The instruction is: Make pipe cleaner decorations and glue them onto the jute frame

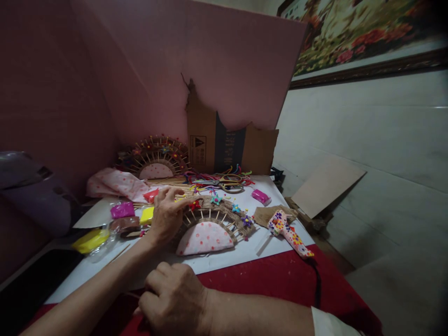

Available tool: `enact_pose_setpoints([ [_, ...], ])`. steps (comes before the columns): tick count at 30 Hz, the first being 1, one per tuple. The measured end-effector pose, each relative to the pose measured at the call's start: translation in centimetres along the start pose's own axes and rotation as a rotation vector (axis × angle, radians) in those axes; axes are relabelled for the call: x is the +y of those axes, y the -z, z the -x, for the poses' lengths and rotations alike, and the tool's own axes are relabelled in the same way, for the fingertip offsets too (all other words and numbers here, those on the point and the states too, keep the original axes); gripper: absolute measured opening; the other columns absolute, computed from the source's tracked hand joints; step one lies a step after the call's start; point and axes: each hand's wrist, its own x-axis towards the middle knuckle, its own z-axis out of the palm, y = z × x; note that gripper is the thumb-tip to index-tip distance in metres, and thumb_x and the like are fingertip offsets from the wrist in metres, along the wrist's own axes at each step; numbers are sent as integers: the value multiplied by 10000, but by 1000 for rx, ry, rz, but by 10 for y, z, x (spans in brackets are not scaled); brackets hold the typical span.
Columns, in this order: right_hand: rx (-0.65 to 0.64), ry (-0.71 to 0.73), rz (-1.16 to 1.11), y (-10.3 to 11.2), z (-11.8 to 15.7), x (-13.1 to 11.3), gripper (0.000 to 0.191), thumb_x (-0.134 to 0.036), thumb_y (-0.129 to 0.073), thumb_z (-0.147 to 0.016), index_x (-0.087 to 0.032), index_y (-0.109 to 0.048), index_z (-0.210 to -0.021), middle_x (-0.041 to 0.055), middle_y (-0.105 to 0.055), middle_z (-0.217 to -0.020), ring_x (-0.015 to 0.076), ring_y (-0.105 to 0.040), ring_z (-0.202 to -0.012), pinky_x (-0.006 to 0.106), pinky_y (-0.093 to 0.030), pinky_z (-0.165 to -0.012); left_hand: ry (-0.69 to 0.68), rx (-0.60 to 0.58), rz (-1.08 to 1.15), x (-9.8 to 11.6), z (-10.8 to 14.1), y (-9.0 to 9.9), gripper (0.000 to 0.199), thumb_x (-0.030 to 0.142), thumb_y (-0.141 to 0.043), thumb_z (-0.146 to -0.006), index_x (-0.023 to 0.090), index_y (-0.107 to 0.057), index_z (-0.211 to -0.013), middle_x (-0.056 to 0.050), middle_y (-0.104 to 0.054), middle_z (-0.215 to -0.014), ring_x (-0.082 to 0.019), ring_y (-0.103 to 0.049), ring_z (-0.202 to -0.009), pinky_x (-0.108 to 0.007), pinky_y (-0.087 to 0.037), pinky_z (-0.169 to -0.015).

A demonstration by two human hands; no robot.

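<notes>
A half-round craft fan (205,239) lies on white paper, its base covered in pink spotted cloth, with short sticks running out to a twine-wrapped rim. Red, turquoise, blue and purple clay flowers dot that rim. My left hand (166,215) grips the fan's left end and hides it, one finger lying along the rim beside the red flower. Closer to me, my right hand (175,294) is closed above the red cloth. A thin pale line shows by its fingers, but what they hold is hidden. Right of the fan rests a glue gun (290,233) with a flower-patterned cover.
A second finished-looking fan (157,170) leans at the back beside torn cardboard (203,135). Scissors (229,181) lie among coloured cords. Packs of purple clay (122,210) and yellow clay (91,240) sit left; another purple pack (261,197) is right. A dark flat object (38,280) occupies the left corner.
</notes>
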Motion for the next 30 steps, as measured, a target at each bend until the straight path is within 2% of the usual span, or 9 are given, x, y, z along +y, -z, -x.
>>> enact_pose_setpoints([
  [12,-3,-12,-1,1,0,0,253,-345,-490,-824,-170,-461,-643,29,-506,-707,162,-485,-636,247,-315,-454,-75,-73,-111,0,3,1,318,97,-537,-778,332,-733,-863,-74,-579,-1090,-312,-406,-1107,-464,-336,-890],
  [20,-17,-13,8,2,0,0,240,-339,-512,-809,-170,-471,-643,27,-507,-705,161,-487,-630,245,-322,-444,-241,-115,-220,6,6,3,212,188,-515,-831,275,-678,-936,-74,-561,-1188,-301,-385,-1187,-485,-256,-989],
  [23,-8,-28,3,4,-1,-1,249,-335,-497,-826,-169,-484,-641,26,-506,-697,166,-494,-636,248,-328,-448,-200,-110,-199,9,3,7,239,170,-515,-821,285,-682,-947,-85,-555,-1198,-320,-377,-1190,-504,-254,-978],
  [27,0,-27,-12,6,-2,-1,301,-368,-462,-860,-167,-488,-637,27,-508,-687,169,-492,-636,246,-317,-448,-117,-46,-216,11,0,15,342,124,-512,-800,322,-678,-1024,-100,-560,-1184,-343,-390,-1149,-513,-299,-915],
  [30,2,-34,-19,6,-2,-1,313,-383,-473,-854,-167,-480,-627,27,-508,-681,165,-477,-629,244,-294,-447,-121,-34,-239,9,1,15,336,142,-526,-794,333,-685,-1020,-101,-564,-1157,-346,-397,-1122,-500,-325,-888],
])
